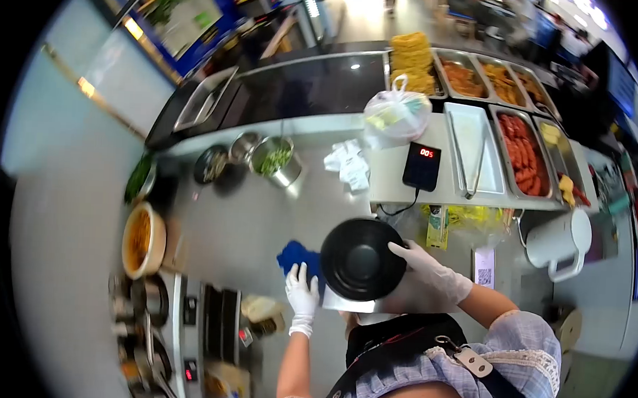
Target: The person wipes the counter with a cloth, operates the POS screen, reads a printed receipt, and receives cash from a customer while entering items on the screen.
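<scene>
A round black bowl (362, 261) with a shiny inside is held over the front edge of the steel counter. My right hand (430, 269), in a white glove, grips its right rim with the thumb on top. To the left of the bowl lies a crumpled blue cloth (296, 256). My left hand (302, 298), also gloved in white, is at the cloth's lower edge with its fingers stretched out and apart. Whether its fingertips press on the cloth, I cannot tell. The bowl covers part of the cloth's right side.
Chopped greens fill a steel pot (276, 163). Crumpled white paper (347, 165), a plastic bag (397, 117) and a black digital display (421, 166) sit further back. Right are a tray with tongs (474, 152), sausages (522, 154) and a white jug (559, 241); left, an orange-filled tub (157, 245).
</scene>
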A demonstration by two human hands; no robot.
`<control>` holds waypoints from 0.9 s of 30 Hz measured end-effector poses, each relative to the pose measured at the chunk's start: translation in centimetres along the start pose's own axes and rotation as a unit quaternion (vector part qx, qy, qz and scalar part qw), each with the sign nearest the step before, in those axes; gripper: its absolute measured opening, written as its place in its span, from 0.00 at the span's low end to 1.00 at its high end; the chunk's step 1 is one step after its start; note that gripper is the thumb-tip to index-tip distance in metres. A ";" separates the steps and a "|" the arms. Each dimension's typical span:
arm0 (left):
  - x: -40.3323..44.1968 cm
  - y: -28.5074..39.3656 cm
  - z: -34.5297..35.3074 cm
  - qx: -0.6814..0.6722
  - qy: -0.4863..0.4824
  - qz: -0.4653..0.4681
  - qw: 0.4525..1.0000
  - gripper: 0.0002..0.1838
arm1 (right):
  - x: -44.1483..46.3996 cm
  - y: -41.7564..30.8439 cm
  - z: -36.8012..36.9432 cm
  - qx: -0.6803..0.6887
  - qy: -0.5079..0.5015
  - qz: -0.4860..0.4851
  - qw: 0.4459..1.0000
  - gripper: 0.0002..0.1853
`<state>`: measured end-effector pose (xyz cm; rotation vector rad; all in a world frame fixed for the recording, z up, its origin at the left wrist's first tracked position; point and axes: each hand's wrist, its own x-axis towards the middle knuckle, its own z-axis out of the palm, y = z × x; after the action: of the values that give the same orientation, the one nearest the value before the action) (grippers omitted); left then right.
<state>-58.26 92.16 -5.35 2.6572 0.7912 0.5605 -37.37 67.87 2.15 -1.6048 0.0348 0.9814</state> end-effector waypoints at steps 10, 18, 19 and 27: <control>12.2 -10.6 0.9 0.003 -0.062 0.140 0.988 0.30 | 3.2 -16.1 -4.0 -0.211 0.282 -0.360 0.864 0.15; 15.1 -12.5 1.6 -0.009 -0.067 0.148 0.987 0.29 | 15.1 -29.8 -9.6 -0.346 0.305 -0.424 0.780 0.30; 15.3 -12.6 1.6 -0.014 -0.061 0.147 0.987 0.28 | 15.9 -30.4 -9.3 -0.372 0.292 -0.442 0.762 0.26; 15.8 -12.7 1.5 -0.024 -0.084 0.136 0.987 0.29 | 16.3 -33.4 -8.1 -0.328 0.233 -0.237 0.884 0.06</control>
<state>-51.13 111.05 -7.33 2.7408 0.3655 0.4058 -4.97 79.14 18.68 -2.2975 -0.3836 0.1960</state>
